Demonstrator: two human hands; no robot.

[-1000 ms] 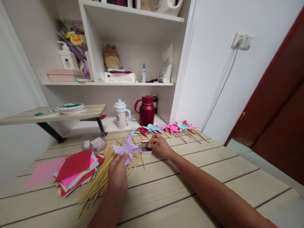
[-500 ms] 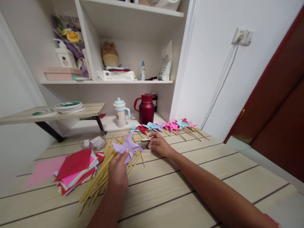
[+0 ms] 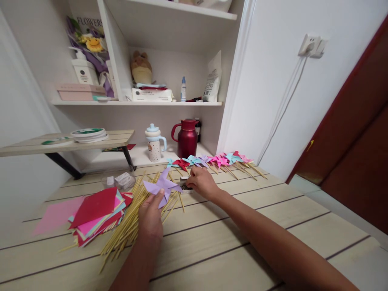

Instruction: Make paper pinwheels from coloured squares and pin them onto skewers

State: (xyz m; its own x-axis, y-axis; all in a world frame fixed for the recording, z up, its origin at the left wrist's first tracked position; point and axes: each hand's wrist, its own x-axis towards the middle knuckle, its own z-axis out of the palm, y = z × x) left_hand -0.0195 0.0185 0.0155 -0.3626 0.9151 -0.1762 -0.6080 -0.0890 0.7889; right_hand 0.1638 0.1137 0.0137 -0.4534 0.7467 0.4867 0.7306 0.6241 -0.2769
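My right hand (image 3: 202, 182) covers most of the small box (image 3: 184, 187) — its contents are too small to tell. My left hand (image 3: 151, 218) hides the lilac pinwheel's (image 3: 163, 186) lower edge and part of the bamboo sticks (image 3: 133, 214). Both forearms run off the bottom edge.

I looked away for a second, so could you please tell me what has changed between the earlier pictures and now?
The right hand has closed in over the small box of pins, its fingers now dipping into it and hiding most of it. The left hand holds the purple pinwheel over the bamboo sticks as before. The paper stack and finished pinwheels have not moved.
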